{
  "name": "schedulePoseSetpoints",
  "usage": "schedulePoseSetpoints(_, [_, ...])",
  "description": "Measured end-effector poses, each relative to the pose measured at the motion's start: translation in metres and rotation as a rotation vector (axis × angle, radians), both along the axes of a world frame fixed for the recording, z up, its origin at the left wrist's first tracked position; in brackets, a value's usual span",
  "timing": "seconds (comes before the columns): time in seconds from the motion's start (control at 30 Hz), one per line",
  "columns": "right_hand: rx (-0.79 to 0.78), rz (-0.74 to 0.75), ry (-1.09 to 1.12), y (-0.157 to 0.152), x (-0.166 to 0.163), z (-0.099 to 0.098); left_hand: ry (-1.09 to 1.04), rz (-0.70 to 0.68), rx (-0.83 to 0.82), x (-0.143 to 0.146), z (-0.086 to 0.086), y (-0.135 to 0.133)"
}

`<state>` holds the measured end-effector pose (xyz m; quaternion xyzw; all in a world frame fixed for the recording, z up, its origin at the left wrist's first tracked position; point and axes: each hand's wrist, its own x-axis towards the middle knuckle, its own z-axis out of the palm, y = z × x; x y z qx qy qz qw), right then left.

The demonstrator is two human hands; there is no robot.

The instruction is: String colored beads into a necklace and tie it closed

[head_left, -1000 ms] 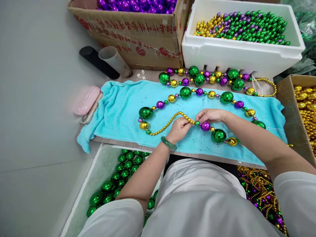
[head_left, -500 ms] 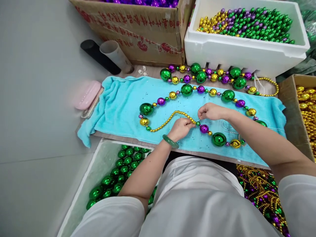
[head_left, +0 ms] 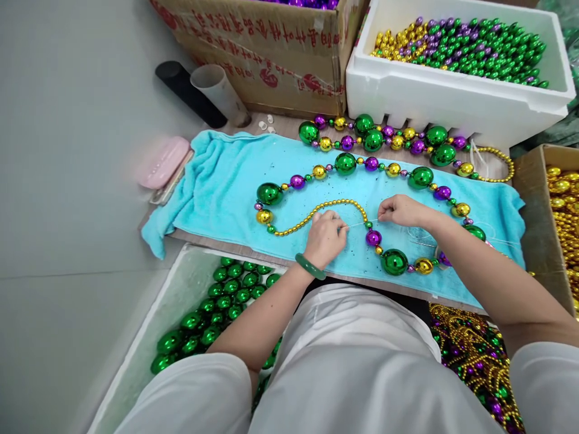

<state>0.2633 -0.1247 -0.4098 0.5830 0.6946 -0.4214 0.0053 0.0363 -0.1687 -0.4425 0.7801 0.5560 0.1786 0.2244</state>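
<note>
A long necklace of green, purple and gold beads (head_left: 346, 164) lies in a loop on a turquoise towel (head_left: 226, 187). Its small gold bead section (head_left: 312, 216) curves across the towel's middle. My left hand (head_left: 326, 237), with a green bangle on the wrist, is closed in a pinch just below that section. My right hand (head_left: 400, 210) is also closed in a pinch, to the right. A thin clear thread (head_left: 362, 223) stretches between the two hands, above a purple bead (head_left: 373, 237).
A second bead necklace (head_left: 384, 137) lies behind the towel. A white foam box (head_left: 452, 96) of mixed beads and a cardboard box (head_left: 271, 42) stand at the back. A tray of green balls (head_left: 212, 313) is at lower left, gold beads (head_left: 563, 205) at right, a pink case (head_left: 163, 161) at left.
My hands have drawn apart, left hand toward me and right hand to the right, pulling the thread taut between them. The gold bead section now lies free of my fingers.
</note>
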Motion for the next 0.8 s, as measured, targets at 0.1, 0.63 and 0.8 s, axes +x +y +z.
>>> schedulePoseSetpoints(0.1, [0.0,-0.002,-0.044,-0.001,0.004,0.001,0.014,0.001,0.055,-0.001,-0.002,-0.004])
schedulePoseSetpoints(0.63, [0.092,-0.036,-0.038,-0.004,-0.01,0.029,-1.191,0.32,-0.728,0.027,0.0,0.01])
schedulePoseSetpoints(0.8, [0.152,0.013,-0.069,-0.003,-0.02,0.034,-1.26,0.283,-0.792,0.033,-0.008,0.016])
